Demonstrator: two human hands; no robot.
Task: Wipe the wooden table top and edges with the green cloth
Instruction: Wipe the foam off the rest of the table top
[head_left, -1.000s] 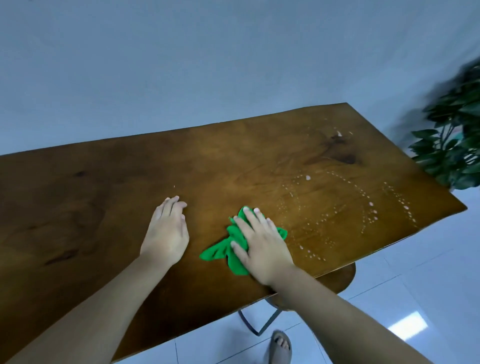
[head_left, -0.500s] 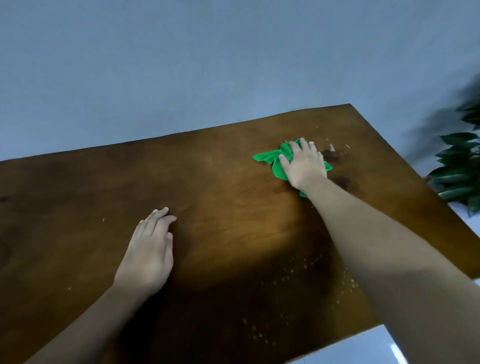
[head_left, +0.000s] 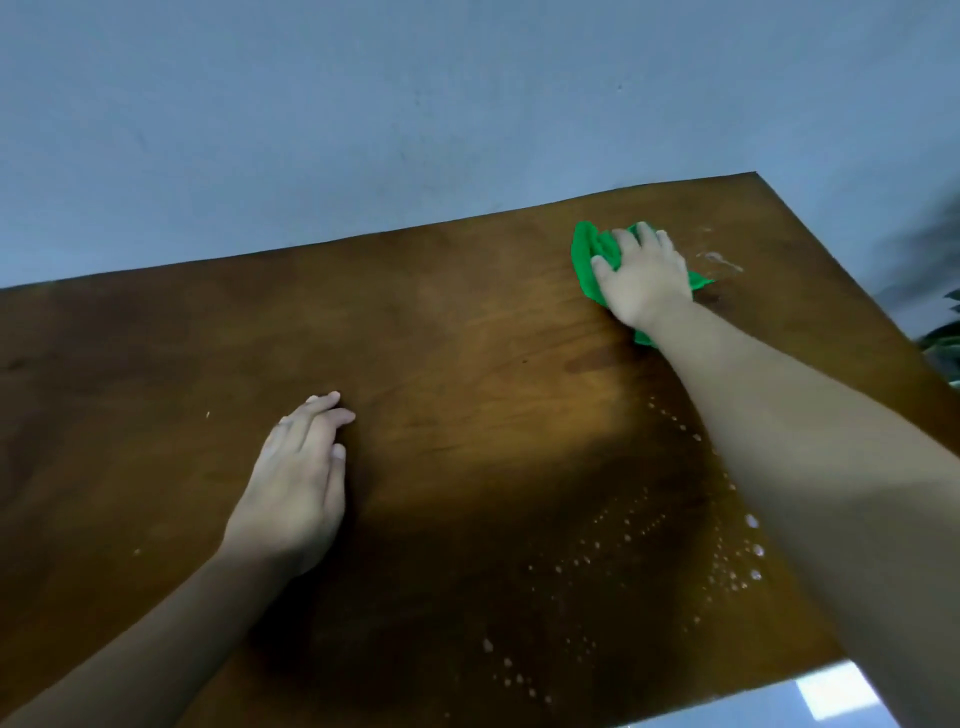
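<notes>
A dark wooden table (head_left: 467, 332) fills most of the view, its far edge against a pale wall. A crumpled green cloth (head_left: 589, 254) lies near the far right corner. My right hand (head_left: 644, 278) presses flat on the cloth with fingers spread, my arm stretched far across the top. My left hand (head_left: 298, 483) rests palm down on the bare wood near the middle, fingers straight and holding nothing. Several white droplets (head_left: 623, 530) dot the near right part of the top, and a wet smear (head_left: 719, 260) lies just right of the cloth.
A plain grey-blue wall (head_left: 415, 114) stands directly behind the table. Dark green plant leaves (head_left: 943, 338) show at the right edge. A strip of light tiled floor (head_left: 810, 701) shows past the table's near right edge.
My right hand has slid the cloth from the near middle out to the far right corner. My left hand has stayed flat on the wood, and the view has shifted closer over the table.
</notes>
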